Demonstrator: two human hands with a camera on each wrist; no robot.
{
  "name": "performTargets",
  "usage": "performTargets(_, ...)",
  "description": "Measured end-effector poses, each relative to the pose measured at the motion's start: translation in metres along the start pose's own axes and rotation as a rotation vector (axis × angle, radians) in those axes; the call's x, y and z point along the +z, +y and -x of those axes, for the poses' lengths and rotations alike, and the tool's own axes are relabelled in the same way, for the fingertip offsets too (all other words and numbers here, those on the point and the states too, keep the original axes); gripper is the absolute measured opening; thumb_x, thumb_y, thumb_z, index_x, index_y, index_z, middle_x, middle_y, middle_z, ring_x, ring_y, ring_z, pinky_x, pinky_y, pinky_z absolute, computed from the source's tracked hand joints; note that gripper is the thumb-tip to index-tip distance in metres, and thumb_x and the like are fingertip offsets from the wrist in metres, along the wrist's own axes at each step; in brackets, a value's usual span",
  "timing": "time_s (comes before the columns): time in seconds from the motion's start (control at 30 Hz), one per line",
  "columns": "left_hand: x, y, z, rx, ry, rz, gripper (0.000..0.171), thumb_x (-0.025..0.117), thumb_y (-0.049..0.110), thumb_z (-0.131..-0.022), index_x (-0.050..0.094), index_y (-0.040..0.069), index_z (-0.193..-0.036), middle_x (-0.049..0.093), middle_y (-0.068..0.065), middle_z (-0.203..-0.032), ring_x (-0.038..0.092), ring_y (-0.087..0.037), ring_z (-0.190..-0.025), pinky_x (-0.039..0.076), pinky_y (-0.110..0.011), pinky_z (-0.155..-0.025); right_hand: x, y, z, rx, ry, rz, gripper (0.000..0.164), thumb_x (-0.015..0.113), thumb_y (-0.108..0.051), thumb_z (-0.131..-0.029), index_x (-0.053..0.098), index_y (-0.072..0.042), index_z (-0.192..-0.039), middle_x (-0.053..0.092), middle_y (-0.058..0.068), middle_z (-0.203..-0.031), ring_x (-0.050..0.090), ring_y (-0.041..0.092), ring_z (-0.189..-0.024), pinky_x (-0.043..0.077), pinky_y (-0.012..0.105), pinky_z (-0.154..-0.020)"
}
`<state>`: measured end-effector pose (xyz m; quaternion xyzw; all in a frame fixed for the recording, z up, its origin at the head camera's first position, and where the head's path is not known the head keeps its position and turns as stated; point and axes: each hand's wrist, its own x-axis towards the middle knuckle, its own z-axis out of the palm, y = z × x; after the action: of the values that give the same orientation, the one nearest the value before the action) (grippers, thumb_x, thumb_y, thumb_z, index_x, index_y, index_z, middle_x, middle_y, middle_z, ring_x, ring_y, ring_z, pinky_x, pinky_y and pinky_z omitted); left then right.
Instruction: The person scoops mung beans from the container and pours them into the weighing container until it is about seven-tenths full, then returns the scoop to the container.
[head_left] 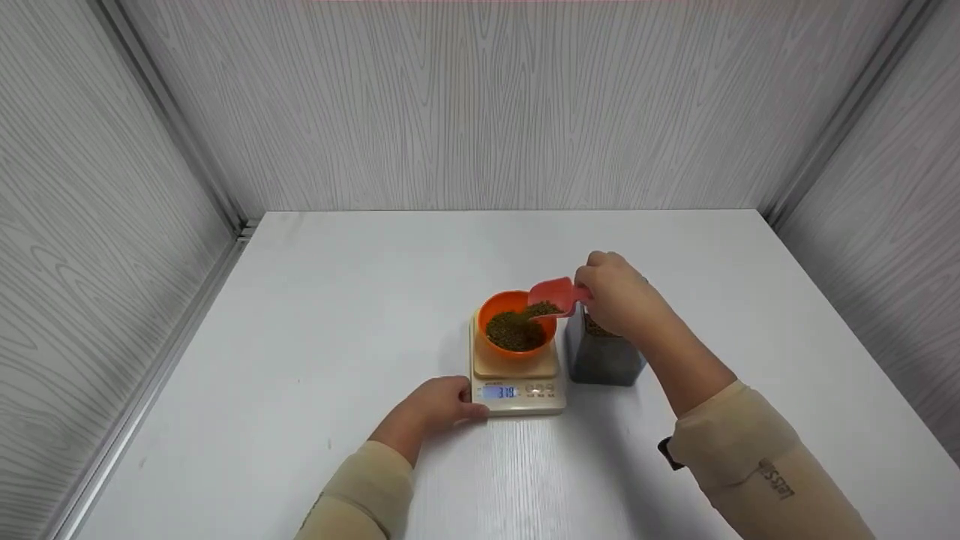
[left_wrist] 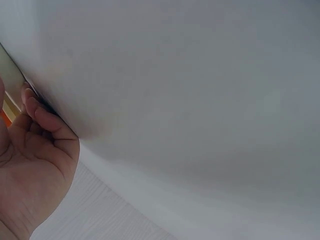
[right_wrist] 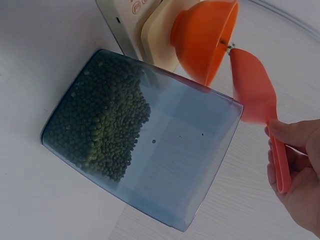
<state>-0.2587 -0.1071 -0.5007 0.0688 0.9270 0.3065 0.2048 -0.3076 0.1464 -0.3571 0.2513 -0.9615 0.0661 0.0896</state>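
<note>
My right hand (head_left: pixel 619 298) holds the handle of a red scoop (head_left: pixel 552 291), tilted over the right rim of an orange bowl (head_left: pixel 496 304). Green beans slide from the scoop's lip; more mung-like beans (head_left: pixel 512 330) lie in the bowl. That bowl sits on a cream kitchen scale (head_left: pixel 517 403) with a lit display. At the scale's front left corner, my left hand (head_left: pixel 439 403) grips the edge between thumb and curled fingers. Right of the scale, partly under my right hand, stands a clear bluish container (right_wrist: pixel 185 135), its lower part filled with green beans (right_wrist: pixel 100 117).
A white table (head_left: pixel 337 300) spreads around the scale. Grey wood-grain panels rise behind it (head_left: pixel 480 112) and on both sides. The container stands close against the scale's right side.
</note>
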Motion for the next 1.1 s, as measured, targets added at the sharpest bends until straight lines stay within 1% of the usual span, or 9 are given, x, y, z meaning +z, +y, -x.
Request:
performTargets(0.1,0.0,0.0,0.0,-0.004,-0.001,-0.003,0.031,0.068,0.042,-0.079,0.053,0.015,-0.08,0.049,0.0,-0.072,0.048,-0.018,-0.078,0.036,-0.033,-0.068,-0.001,0.0,0.0,-0.004,-0.01,0.042,0.015,0.063,0.005,-0.077,0.066,-0.002,-0.09,0.054,0.011,-0.084,0.048,0.026,-0.08,0.046,0.036,-0.076)
performTargets(0.23,0.0,0.0,0.0,-0.009,0.0,0.003,0.03,0.068,0.041,-0.079,0.053,0.015,-0.08,0.05,0.0,-0.073,0.048,-0.018,-0.079,0.037,-0.033,-0.07,-0.002,-0.003,0.0,0.012,-0.042,0.104,0.019,0.062,0.005,-0.077,0.066,-0.003,-0.094,0.054,0.011,-0.088,0.048,0.025,-0.083,0.047,0.036,-0.078)
performTargets(0.3,0.0,0.0,0.0,-0.004,0.001,0.007,0.03,0.068,0.041,-0.079,0.053,0.015,-0.081,0.05,0.0,-0.074,0.048,-0.018,-0.079,0.037,-0.033,-0.07,-0.001,-0.004,0.0,0.001,-0.042,0.141,0.02,0.062,0.005,-0.076,0.066,-0.003,-0.094,0.054,0.011,-0.088,0.049,0.025,-0.083,0.047,0.036,-0.078)
performTargets(0.4,0.0,0.0,0.0,0.0,0.003,0.006,0.03,0.068,0.041,-0.079,0.053,0.015,-0.081,0.05,0.0,-0.074,0.048,-0.018,-0.078,0.037,-0.033,-0.07,-0.001,-0.005,0.001,-0.032,-0.024,0.195,0.021,0.063,0.005,-0.074,0.066,-0.002,-0.094,0.054,0.012,-0.088,0.049,0.026,-0.083,0.048,0.036,-0.075)
performTargets(0.53,0.0,0.0,-0.001,-0.004,0.002,0.004,0.03,0.067,0.041,-0.079,0.053,0.015,-0.081,0.05,0.0,-0.073,0.048,-0.018,-0.078,0.037,-0.033,-0.069,-0.001,-0.007,0.003,-0.075,0.006,0.236,0.022,0.063,0.005,-0.075,0.066,-0.002,-0.095,0.054,0.012,-0.088,0.049,0.026,-0.083,0.049,0.036,-0.074)
performTargets(0.7,0.0,-0.001,0.0,0.008,0.005,-0.004,0.03,0.067,0.042,-0.079,0.053,0.015,-0.081,0.05,0.0,-0.073,0.047,-0.017,-0.077,0.037,-0.033,-0.068,-0.005,-0.004,0.005,-0.109,0.057,0.223,0.018,0.061,0.007,-0.076,0.065,0.0,-0.091,0.053,0.012,-0.085,0.048,0.026,-0.08,0.045,0.035,-0.074)
performTargets(0.83,0.001,-0.001,0.0,0.012,0.005,-0.013,0.031,0.067,0.042,-0.08,0.053,0.015,-0.08,0.05,0.0,-0.073,0.047,-0.017,-0.076,0.037,-0.033,-0.068,-0.016,0.001,0.009,-0.078,0.076,0.2,0.017,0.061,0.006,-0.076,0.064,0.0,-0.091,0.053,0.012,-0.085,0.048,0.026,-0.08,0.045,0.035,-0.074)
performTargets(1.0,0.0,0.0,0.0,0.002,0.0,-0.021,0.031,0.066,0.043,-0.08,0.053,0.015,-0.081,0.051,0.0,-0.074,0.048,-0.018,-0.077,0.037,-0.034,-0.069,-0.04,0.007,0.015,-0.021,0.05,0.264,0.023,0.063,0.007,-0.074,0.063,0.003,-0.097,0.055,0.015,-0.089,0.051,0.029,-0.083,0.046,0.037,-0.076)
performTargets(1.1,0.0,-0.001,0.0,0.005,-0.002,-0.026,0.031,0.066,0.043,-0.08,0.053,0.015,-0.081,0.051,0.0,-0.075,0.048,-0.018,-0.077,0.037,-0.034,-0.069,-0.053,0.011,0.019,0.001,0.027,0.303,0.024,0.061,0.009,-0.073,0.061,0.006,-0.096,0.056,0.018,-0.086,0.052,0.033,-0.082,0.046,0.041,-0.076)
